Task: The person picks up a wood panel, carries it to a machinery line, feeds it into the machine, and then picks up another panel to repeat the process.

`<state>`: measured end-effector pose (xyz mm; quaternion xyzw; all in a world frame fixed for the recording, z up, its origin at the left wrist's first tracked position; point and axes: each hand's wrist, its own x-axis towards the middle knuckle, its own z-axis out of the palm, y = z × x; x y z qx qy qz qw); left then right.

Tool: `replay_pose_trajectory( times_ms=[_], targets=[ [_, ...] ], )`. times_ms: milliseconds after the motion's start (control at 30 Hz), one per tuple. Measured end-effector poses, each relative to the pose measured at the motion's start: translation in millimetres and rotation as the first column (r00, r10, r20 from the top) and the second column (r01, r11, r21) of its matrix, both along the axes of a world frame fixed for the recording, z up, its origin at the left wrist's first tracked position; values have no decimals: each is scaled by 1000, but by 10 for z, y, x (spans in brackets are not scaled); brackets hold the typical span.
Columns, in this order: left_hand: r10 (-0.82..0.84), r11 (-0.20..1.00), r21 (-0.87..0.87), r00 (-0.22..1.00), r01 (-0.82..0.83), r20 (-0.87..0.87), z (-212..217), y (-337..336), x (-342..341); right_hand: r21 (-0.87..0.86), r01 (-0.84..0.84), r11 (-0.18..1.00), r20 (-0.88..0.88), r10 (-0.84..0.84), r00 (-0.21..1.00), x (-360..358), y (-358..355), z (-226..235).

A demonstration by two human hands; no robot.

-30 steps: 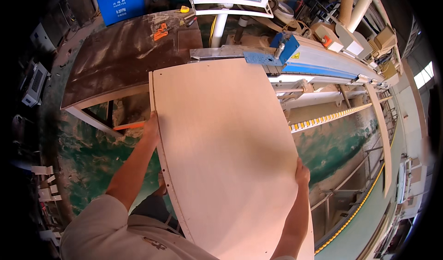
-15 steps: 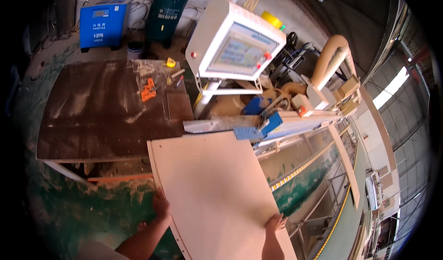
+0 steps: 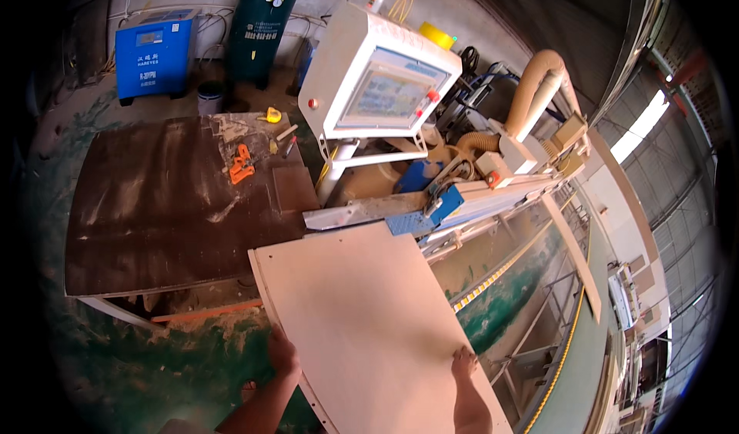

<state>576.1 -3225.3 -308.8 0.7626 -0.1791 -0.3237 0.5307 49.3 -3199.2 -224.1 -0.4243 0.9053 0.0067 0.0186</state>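
- Head view: a large pale wooden panel (image 3: 369, 318) is held out in front of the person, its far end reaching the long machine (image 3: 462, 203) and its near end running toward the lower edge of the picture.
- The left hand (image 3: 282, 351) grips the panel's left long edge; its fingers are wrapped around that edge, with the back of the hand facing up.
- The right hand (image 3: 464, 361) lies on the panel near its right long edge, fingers pressed flat against the top face; whether they curl around the edge cannot be told.
- The panel lies between the two hands, spanning the gap from one to the other, and tilts slightly to the right.
- The panel is thin, flat, smooth and matt, light beige, with straight long sides and a gently curved left edge that shows a paler rim.
- To the left stands a dark brown tabletop (image 3: 154, 203), worn and streaked with pale dust; its near corner sits just beside the panel's far left corner.
- An orange tool (image 3: 242, 164) and a yellow tape measure (image 3: 272, 115) lie on the far part of the tabletop.
- Behind the panel, a white control cabinet (image 3: 377, 80) with a screen stands on a post.
- A beige ribbed hose (image 3: 531, 87) arches above the machine.
- A blue box unit (image 3: 154, 53) and a dark green tank (image 3: 265, 26) stand by the far wall.
- The floor (image 3: 131, 357) is green, scuffed and dusty.
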Motion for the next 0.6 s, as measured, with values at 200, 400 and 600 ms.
replay_pose_trajectory(
  times_ms=[200, 400, 600],
  targets=[
    [83, 981, -145, 957, -127, -279, -81, -35, 42, -249, -252, 935, 106, 285, 953, -799, -224, -53],
    [139, 990, 53, 929, -128, -344, 157, -34, 247, -121, -221, 968, 264, 246, 933, -1020, -575, -249],
    [92, 995, 78, 920, -68, -380, 521, -123, 78, -150, -286, 946, 275, 318, 907, -1120, -621, -256]
  ],
)
